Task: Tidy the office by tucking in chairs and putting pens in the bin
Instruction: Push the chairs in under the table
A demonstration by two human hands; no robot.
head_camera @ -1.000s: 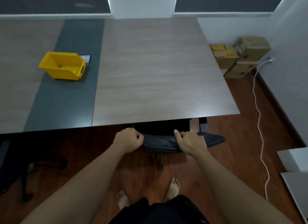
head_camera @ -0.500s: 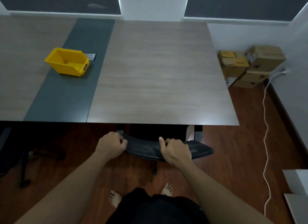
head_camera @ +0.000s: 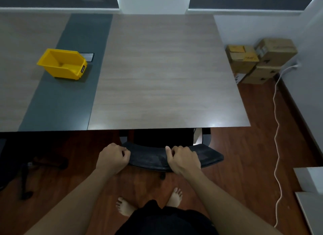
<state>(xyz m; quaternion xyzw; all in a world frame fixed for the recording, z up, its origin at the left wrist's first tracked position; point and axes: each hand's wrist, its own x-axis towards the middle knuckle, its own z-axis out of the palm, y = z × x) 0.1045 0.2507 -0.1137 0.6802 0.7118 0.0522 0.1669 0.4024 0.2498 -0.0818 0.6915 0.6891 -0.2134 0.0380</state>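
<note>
A black office chair (head_camera: 150, 157) stands in front of me with its seat under the wooden desk (head_camera: 166, 74); only the top of its backrest shows past the desk's near edge. My left hand (head_camera: 113, 157) grips the backrest's left end. Further right on the same top edge, my right hand (head_camera: 183, 158) holds on. A yellow bin (head_camera: 63, 65) sits on the desk's dark grey strip at the left, and its inside looks bare. No pens are in view.
Another dark chair base (head_camera: 26, 175) stands under the desk at the far left. Cardboard boxes (head_camera: 260, 60) are stacked against the right wall, and a white cable (head_camera: 277, 147) trails over the wooden floor. White furniture (head_camera: 311, 191) sits at the right edge. My bare feet are below.
The view has shifted so the desk and chair sit slightly further right and lower. Both hands stay clamped on the backrest, which still lies just short of the desk edge.
</note>
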